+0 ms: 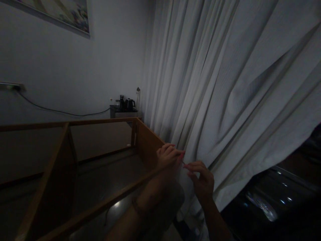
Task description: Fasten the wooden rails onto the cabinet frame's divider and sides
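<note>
My left hand (167,156) rests on the top corner of a brown wooden cabinet frame (147,139), its fingers curled over the edge of the board. Close beside it, my right hand (202,179) is raised with thumb and fingers pinched together on something small and thin that I cannot make out. The fingertips of both hands nearly meet at the frame's corner, right against a white curtain (225,93). The room is dim.
The open wooden frame (50,174) lies across the floor to the left, with a divider board inside. A small table with a kettle (129,103) stands by the wall. A cable runs along the wall. A dark glossy surface (271,204) shows at lower right.
</note>
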`<state>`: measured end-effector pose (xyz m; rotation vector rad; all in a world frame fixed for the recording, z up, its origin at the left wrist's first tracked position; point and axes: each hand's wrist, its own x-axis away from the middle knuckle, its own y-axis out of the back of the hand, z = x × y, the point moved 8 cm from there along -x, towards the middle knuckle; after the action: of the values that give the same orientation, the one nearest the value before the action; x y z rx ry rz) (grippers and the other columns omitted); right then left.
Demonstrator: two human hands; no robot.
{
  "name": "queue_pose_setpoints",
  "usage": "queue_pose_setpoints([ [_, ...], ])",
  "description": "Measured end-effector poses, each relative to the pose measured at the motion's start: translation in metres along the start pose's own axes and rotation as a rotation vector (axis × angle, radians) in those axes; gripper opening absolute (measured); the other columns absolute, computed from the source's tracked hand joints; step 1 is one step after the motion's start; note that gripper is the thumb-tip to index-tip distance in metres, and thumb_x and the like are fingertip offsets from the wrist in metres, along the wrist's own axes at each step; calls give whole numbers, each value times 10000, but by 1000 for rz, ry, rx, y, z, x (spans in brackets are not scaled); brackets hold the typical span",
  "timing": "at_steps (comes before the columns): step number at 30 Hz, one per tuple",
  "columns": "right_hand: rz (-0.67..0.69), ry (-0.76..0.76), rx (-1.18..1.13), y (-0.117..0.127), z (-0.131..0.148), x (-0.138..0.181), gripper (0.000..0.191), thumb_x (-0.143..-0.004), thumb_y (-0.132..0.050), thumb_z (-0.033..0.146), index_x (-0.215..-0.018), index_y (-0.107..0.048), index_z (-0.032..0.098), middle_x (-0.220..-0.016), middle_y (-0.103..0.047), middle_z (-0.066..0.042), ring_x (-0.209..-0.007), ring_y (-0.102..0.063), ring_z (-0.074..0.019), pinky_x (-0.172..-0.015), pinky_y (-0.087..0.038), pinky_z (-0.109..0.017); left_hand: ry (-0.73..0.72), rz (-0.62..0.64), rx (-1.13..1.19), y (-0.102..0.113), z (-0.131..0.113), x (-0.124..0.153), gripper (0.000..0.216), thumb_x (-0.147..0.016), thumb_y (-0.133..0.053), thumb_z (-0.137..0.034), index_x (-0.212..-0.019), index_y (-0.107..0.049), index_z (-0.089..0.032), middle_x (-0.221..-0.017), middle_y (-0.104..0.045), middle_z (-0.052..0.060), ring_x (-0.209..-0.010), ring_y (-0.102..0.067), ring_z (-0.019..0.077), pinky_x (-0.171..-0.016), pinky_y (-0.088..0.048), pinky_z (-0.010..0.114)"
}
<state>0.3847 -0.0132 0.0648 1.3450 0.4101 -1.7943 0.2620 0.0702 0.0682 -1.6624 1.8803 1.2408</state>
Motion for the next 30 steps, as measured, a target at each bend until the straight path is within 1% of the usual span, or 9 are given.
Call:
queue_pose_setpoints([
  [3,-137,-134,7,-1,-5,5,191,-870,-647,302,-700,-664,217,-666,-658,-14,-639,-599,-163,-608,-479,-306,3,5,-6,0,1,0,234,-946,-468,-354,-948,-694,-295,-963,-713,-2,-1168,-520,198,-1017,-330,400],
  [6,-201,-230,-20,-5,-7,9,235,-894,-609,308,-684,-657,214,-651,-639,4,-625,-594,-144,-598,-477,-275,-8,11,-6,0,1,0,247,-953,-451,-356,-954,-690,-295,-974,-711,-1,-1177,-513,196,-1017,-331,397],
  [8,-187,-246,-57,-7,-6,9,230,-903,-591,331,-722,-681,220,-659,-651,10,-619,-612,-137,-577,-486,-255,-13,13,-7,0,1,0,261,-958,-437,-364,-957,-688,-293,-980,-710,1,-1184,-509,196,-1016,-330,398],
  [11,-180,-234,-118,-5,-9,12,154,-902,-593,344,-916,-708,242,-712,-685,11,-610,-648,-132,-551,-515,-242,-22,13,-3,0,0,0,273,-963,-427,-373,-960,-686,-289,-976,-711,0,-1177,-510,198,-1014,-330,401],
  [14,-171,-181,-101,4,-12,17,182,-901,-600,294,-1066,-670,261,-802,-723,-3,-641,-691,-142,-607,-571,-274,-31,21,0,0,0,0,268,-962,-430,-369,-967,-685,-285,-978,-715,1,-1170,-514,199,-1016,-337,397],
  [17,-26,-97,23,5,-11,19,175,-894,-605,237,-1053,-672,262,-886,-752,-30,-758,-728,-177,-690,-603,-315,-31,14,0,2,-1,0,265,-961,-433,-365,-972,-685,-285,-982,-713,1,-1172,-513,197,-1022,-335,395],
  [20,65,-8,133,7,-6,15,188,-894,-605,219,-1064,-671,268,-917,-765,-33,-782,-741,-192,-695,-619,-318,-24,3,5,3,-2,1,271,-963,-432,-367,-967,-689,-280,-974,-708,4,-1169,-512,194,-1023,-334,391],
  [25,117,155,218,11,3,5,276,-902,-593,182,-1152,-643,286,-960,-767,-21,-776,-746,-182,-660,-630,-290,-26,-13,8,0,1,1,270,-960,-442,-381,-961,-693,-280,-964,-709,4,-1150,-523,193,-1018,-336,390],
  [30,88,348,351,14,16,-3,302,-876,-642,178,-1165,-647,266,-933,-767,-29,-773,-735,-164,-677,-607,-262,-55,-44,1,-2,3,1,256,-953,-460,-367,-959,-700,-278,-932,-709,5,-1126,-535,199,-997,-340,392],
])
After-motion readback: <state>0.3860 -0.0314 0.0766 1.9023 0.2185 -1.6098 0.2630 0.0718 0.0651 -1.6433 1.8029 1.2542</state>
